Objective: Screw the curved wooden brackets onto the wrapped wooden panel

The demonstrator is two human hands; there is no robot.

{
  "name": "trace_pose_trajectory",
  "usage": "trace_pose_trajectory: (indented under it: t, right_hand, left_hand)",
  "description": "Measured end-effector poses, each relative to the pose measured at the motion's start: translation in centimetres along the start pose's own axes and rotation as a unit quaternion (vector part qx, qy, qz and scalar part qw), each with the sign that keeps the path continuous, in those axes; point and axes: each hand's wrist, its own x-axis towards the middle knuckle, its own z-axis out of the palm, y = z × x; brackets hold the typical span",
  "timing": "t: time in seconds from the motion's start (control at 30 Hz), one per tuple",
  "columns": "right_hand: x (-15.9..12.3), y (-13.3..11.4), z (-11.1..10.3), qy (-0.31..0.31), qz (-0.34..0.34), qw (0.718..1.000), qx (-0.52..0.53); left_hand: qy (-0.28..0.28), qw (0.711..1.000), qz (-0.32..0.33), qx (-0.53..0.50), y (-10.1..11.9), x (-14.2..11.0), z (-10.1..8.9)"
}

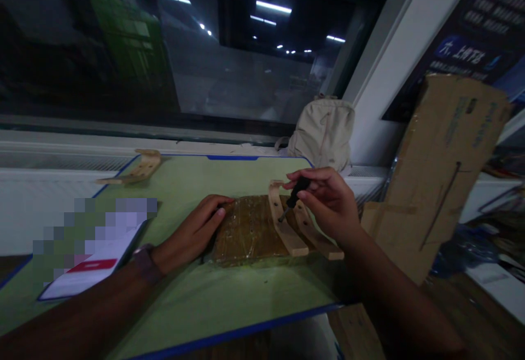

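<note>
Forearms (pixel 94 300) flank green tabletop (pixel 229 300) between blue edge (pixel 246 329) and taped block (pixel 235 234).

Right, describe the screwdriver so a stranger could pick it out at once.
On the green table, find the brown package with two curved wood strips at its right end. The right hand holds the screwdriver, tilted, over the strips. Unlike the pale, holed strips, it has a black handle and a thin shaft.

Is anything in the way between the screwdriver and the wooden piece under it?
Nothing I can see. The right hand holds the screwdriver, tip over the wooden piece; I can't tell if they touch.
</note>
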Motion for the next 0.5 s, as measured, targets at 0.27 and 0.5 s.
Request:
trace_pose_trajectory:
  t: [0.27,0.5]
  right_hand:
    - [-0.12,0.78,-0.57,0.099,-0.026,0.990,-0.098]
    - [0.14,0.23,-0.28,-0.005,0.012,1.000,0.006]
  left_hand:
    - [0.008,1.000,0.009,-0.007,-0.42,0.14,0.24]
    - [0.023,1.000,0.018,0.003,-0.72,0.19,0.42]
